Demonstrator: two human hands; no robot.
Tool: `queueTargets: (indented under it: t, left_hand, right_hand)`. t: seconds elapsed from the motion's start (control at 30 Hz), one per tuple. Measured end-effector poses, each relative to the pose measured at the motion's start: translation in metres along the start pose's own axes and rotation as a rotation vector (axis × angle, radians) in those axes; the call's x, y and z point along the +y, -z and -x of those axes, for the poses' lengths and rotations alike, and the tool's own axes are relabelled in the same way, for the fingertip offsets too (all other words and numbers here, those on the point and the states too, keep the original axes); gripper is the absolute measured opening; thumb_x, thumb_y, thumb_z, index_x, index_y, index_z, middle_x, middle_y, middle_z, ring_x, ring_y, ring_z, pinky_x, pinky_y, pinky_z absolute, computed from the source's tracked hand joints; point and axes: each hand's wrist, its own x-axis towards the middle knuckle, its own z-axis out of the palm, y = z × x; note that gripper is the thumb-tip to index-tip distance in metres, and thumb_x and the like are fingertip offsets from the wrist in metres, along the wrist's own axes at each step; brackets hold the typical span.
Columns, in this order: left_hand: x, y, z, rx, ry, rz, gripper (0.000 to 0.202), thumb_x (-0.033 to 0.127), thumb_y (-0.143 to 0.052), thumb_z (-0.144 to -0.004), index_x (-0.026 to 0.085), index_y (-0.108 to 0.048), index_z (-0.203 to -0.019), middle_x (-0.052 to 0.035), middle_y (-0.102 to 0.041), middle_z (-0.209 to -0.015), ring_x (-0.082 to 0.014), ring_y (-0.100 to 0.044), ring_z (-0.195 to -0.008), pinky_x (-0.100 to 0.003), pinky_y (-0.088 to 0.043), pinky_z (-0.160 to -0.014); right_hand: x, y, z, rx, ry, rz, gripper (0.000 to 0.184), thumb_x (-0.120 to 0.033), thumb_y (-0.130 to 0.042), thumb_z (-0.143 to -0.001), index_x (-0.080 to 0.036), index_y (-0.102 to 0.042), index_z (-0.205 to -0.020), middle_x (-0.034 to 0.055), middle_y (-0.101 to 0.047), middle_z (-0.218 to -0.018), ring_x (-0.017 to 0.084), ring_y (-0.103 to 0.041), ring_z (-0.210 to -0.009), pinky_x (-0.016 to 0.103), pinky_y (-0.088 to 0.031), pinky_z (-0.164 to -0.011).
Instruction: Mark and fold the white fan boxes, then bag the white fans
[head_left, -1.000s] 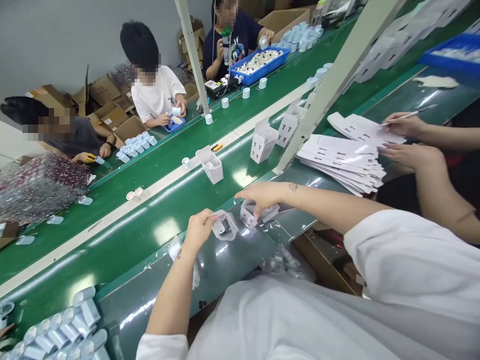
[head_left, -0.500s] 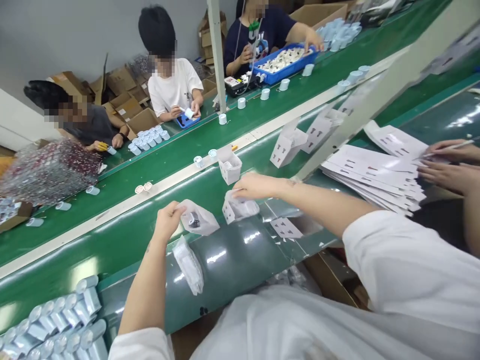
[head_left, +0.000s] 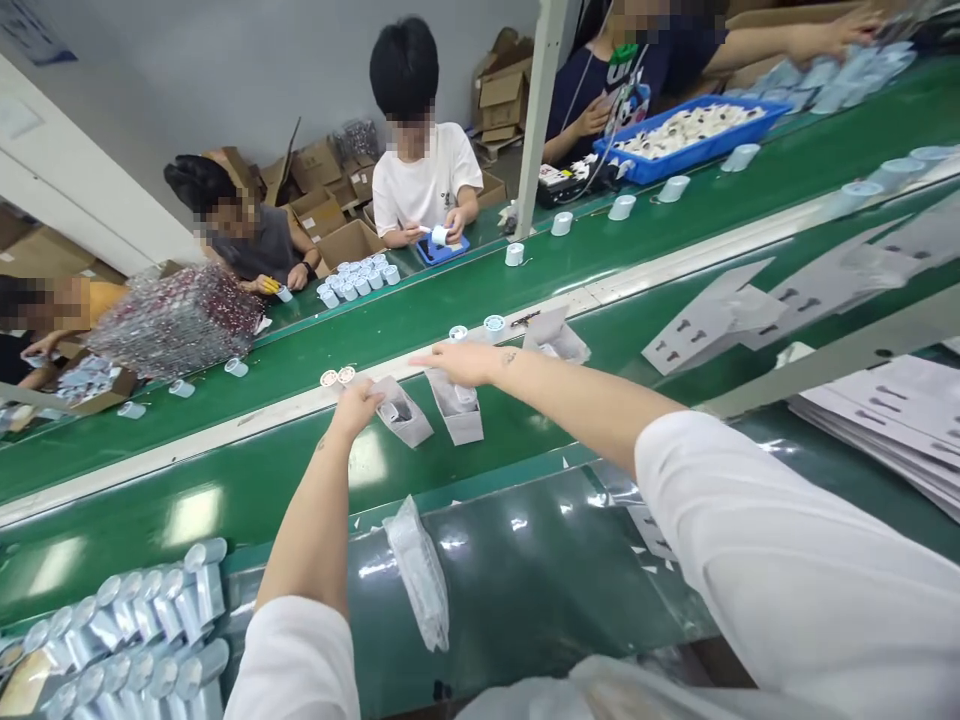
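Note:
My left hand (head_left: pixel 355 407) pinches the corner of a small transparent plastic bag (head_left: pixel 401 412) with a dark item inside. My right hand (head_left: pixel 461 363) is stretched out, fingers straight, directly over a white folded paper carton (head_left: pixel 459 425). A transparent wrapping shows in the carton's mouth. Whether my fingers touch the carton I cannot tell. Another empty-looking plastic bag (head_left: pixel 418 572) lies on the dark green shelf below my left forearm.
Green conveyor belts (head_left: pixel 225 470) run across the view. Several pale-blue foil-wrapped cylinders (head_left: pixel 127 630) lie at lower left. A stack of printed flat card sheets (head_left: pixel 885 420) sits at right. Co-workers sit beyond the far belt, one (head_left: pixel 424 185) holding a white cup above a blue tray.
The view has swung left, shifting the card stack toward the right edge. My left hand still holds the bag. My right hand has moved over the upright carton. The neighbouring hands have left view.

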Motion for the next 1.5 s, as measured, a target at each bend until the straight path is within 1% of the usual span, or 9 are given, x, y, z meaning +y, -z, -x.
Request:
queueTargets:
  t: [0.1,0.3,0.4,0.6,0.7,0.93,1.13,1.33,1.5]
  left_hand:
    - [0.003,-0.004,0.001,-0.004,-0.081,-0.003,0.019,0.023,-0.062,-0.075,0.018,-0.063,-0.092,-0.005,-0.068,-0.088,-0.0221,-0.062,-0.085,-0.035,-0.048,-0.082]
    - [0.028,-0.042,0.051,0.539,-0.527,-0.196,0.021,0.024,-0.049,-0.089,0.016,-0.06,-0.105,-0.0131,-0.064,-0.11,-0.0262,-0.055,-0.112,-0.045,-0.04,-0.099]
    - [0.054,-0.085,0.072,0.388,-0.657,-0.407,0.027,0.034,-0.055,-0.088,0.017,-0.061,-0.108,-0.0129,-0.065,-0.105,-0.0281,-0.056,-0.109,-0.045,-0.039,-0.098]
    - [0.09,-0.14,0.058,0.261,-0.535,-0.602,0.04,0.041,-0.052,-0.091,0.019,-0.058,-0.124,-0.0142,-0.066,-0.097,-0.0298,-0.056,-0.097,-0.049,-0.038,-0.088]
    - [0.092,-0.136,0.049,0.238,-0.627,-0.604,0.033,0.042,-0.05,-0.093,0.024,-0.06,-0.118,-0.0135,-0.066,-0.107,-0.0296,-0.054,-0.103,-0.05,-0.036,-0.09]
    - [0.079,-0.114,0.04,0.112,-0.638,-0.599,0.02,0.036,-0.055,-0.092,0.018,-0.064,-0.093,-0.0107,-0.069,-0.088,-0.0271,-0.056,-0.105,-0.051,-0.032,-0.097]
    - [0.079,-0.103,0.065,0.321,-0.621,-0.571,0.028,0.032,-0.056,-0.091,0.021,-0.061,-0.116,-0.0134,-0.067,-0.111,-0.0311,-0.05,-0.121,-0.055,-0.024,-0.105]
    - [0.049,-0.08,0.095,0.441,-0.543,-0.498,0.022,0.032,-0.055,-0.091,0.019,-0.065,-0.106,-0.0137,-0.066,-0.113,-0.03,-0.056,-0.111,-0.047,-0.036,-0.096]
    - [-0.015,-0.087,0.161,0.565,-0.229,-0.25,0.027,0.04,-0.052,-0.092,0.017,-0.063,-0.103,-0.0118,-0.065,-0.1,-0.0261,-0.058,-0.102,-0.045,-0.043,-0.094]
  right_hand:
    - [-0.008,-0.005,0.003,0.024,0.214,0.226,0.066,-0.003,-0.051,-0.081,-0.04,-0.05,-0.135,0.0059,-0.031,-0.155,0.021,-0.062,-0.102,0.028,-0.048,-0.073]
    - [0.011,-0.023,0.009,0.084,0.408,0.296,0.028,-0.005,-0.048,-0.085,-0.018,-0.07,-0.096,0.0108,-0.045,-0.144,0.024,-0.059,-0.103,0.036,-0.051,-0.077]
    - [0.025,-0.03,0.008,0.165,0.436,0.143,0.023,-0.005,-0.052,-0.081,-0.015,-0.069,-0.091,0.0122,-0.048,-0.138,0.025,-0.055,-0.113,0.038,-0.05,-0.089]
    - [0.039,-0.024,0.015,0.087,0.425,0.092,0.021,-0.002,-0.053,-0.077,-0.013,-0.066,-0.09,0.0138,-0.049,-0.127,0.023,-0.056,-0.109,0.036,-0.05,-0.09]
    - [0.046,-0.018,0.024,0.043,0.404,0.165,0.021,-0.003,-0.053,-0.079,-0.011,-0.064,-0.095,0.0161,-0.049,-0.128,0.026,-0.055,-0.113,0.036,-0.049,-0.091]
    - [0.042,-0.01,0.036,0.065,0.387,0.223,0.02,-0.006,-0.056,-0.08,-0.015,-0.069,-0.091,0.0116,-0.042,-0.145,0.036,-0.035,-0.134,0.051,-0.036,-0.104]
    - [0.071,0.002,0.072,0.069,0.031,-0.189,0.086,-0.022,-0.076,-0.068,-0.035,-0.039,-0.145,0.0072,-0.04,-0.15,0.034,-0.056,-0.118,0.045,-0.046,-0.097]
    - [0.078,-0.058,0.102,0.155,-0.46,-0.601,0.137,-0.036,-0.091,-0.045,-0.024,-0.01,-0.155,0.0186,-0.032,-0.153,0.039,-0.046,-0.13,0.052,-0.04,-0.105]
    - [0.04,-0.106,0.087,0.276,-0.485,-0.887,0.11,-0.025,-0.083,-0.056,-0.021,-0.024,-0.15,0.0139,-0.051,-0.141,0.029,-0.052,-0.126,0.043,-0.039,-0.107]
